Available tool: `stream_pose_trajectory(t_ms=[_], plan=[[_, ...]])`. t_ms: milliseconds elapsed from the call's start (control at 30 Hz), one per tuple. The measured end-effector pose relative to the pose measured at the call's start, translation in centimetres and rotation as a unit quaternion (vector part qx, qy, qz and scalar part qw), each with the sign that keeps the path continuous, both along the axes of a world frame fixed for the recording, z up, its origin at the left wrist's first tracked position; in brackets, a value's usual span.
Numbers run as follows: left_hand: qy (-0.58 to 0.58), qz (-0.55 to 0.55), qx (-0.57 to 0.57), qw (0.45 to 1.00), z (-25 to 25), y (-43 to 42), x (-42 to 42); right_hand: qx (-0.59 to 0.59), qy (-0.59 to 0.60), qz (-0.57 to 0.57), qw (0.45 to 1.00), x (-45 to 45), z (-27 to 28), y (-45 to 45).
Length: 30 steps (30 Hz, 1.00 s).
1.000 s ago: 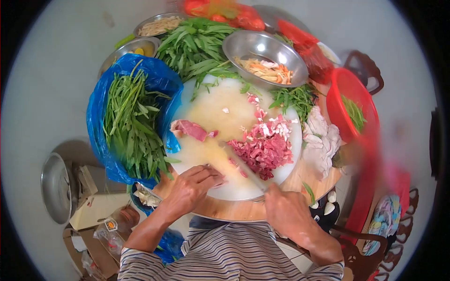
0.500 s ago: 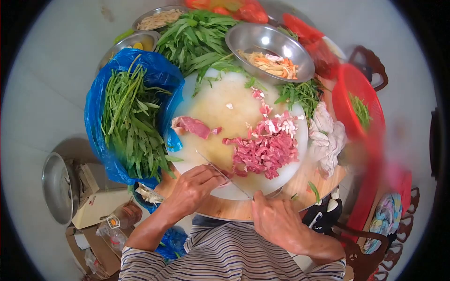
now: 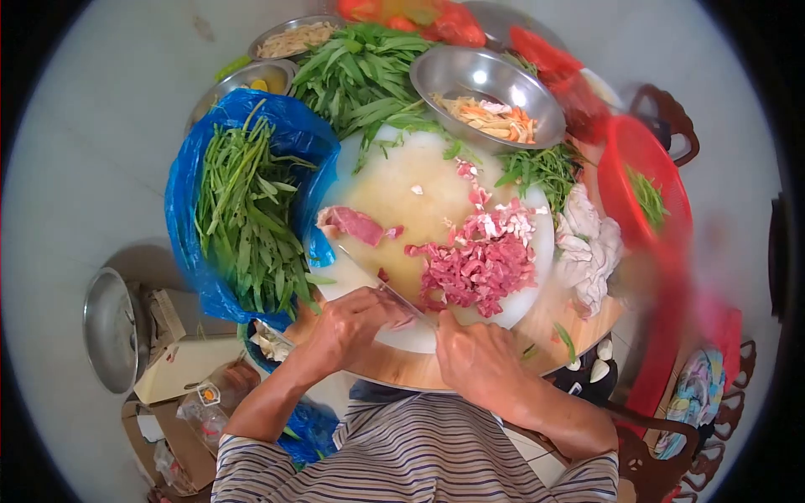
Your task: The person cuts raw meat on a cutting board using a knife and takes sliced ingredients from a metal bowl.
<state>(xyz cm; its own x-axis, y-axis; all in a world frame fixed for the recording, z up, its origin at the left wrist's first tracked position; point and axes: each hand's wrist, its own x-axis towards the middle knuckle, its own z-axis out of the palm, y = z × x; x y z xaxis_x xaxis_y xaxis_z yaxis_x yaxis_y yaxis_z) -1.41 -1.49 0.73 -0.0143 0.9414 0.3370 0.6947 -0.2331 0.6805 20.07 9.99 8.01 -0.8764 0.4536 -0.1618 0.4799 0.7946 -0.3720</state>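
Observation:
My right hand (image 3: 482, 356) is wrapped round the handle of a knife (image 3: 381, 285), whose thin blade slants up and left over the round white cutting board (image 3: 402, 197). Fingers bent, my left hand (image 3: 356, 323) presses on a piece of meat (image 3: 401, 317) at the board's near edge, touching the blade's side; most of that piece is hidden. To the right of the blade lies a heap of cut red meat (image 3: 478, 272) with pale fatty bits (image 3: 503, 222) behind it. A larger uncut piece of meat (image 3: 354, 225) rests on the board's left part.
A blue bag (image 3: 189, 210) of leafy greens (image 3: 247, 222) stands left. Behind the board are more greens (image 3: 360, 75) and a metal bowl (image 3: 545, 109) with shredded food. A pale cloth-like item (image 3: 587, 251) and a red basket (image 3: 612, 184) are on the right.
My right hand has moved left and closer to my left hand, and the knife has shifted left with it. The view has shifted slightly. The large meat piece stays on the board.

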Motion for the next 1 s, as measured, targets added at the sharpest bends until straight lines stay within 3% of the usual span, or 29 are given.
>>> stream_pose_trajectory(t_ms=[67,133,267,400,467,700,800,867,933,1000], plan=[[-0.004,0.017,0.007,1.000,-0.1,-0.3,-0.2,0.004,-0.044,0.003,0.999,1.8,0.4,-0.2],[-0.087,0.095,0.006,0.992,-0.5,-0.8,-1.2,-0.003,-0.047,0.013,0.999,3.8,1.3,-0.1],[-0.081,0.189,0.036,0.978,1.0,-1.2,-2.6,0.017,-0.063,0.017,0.998,5.1,2.0,-0.8],[0.022,0.070,0.054,0.996,0.4,-1.0,-1.3,0.052,-0.076,0.030,0.995,4.2,2.1,-1.2],[0.135,0.030,-0.003,0.990,-0.4,-0.8,-0.4,0.013,-0.039,0.030,0.999,3.3,2.0,-1.0],[0.104,0.024,-0.017,0.994,1.5,-0.6,0.1,0.071,0.019,0.006,0.997,0.7,1.3,-0.1],[0.106,0.035,-0.008,0.994,1.1,-0.7,-0.1,0.054,-0.015,0.014,0.998,2.5,2.0,0.9],[0.097,0.026,-0.016,0.995,1.3,-0.7,-0.2,0.089,-0.036,-0.048,0.994,3.9,1.8,1.7],[0.091,0.018,-0.017,0.995,1.5,-0.4,-0.1,0.071,-0.046,-0.066,0.994,4.9,2.6,2.3],[0.048,0.085,0.017,0.995,1.6,-0.2,0.2,-0.003,0.021,-0.073,0.997,5.9,2.9,2.6]])
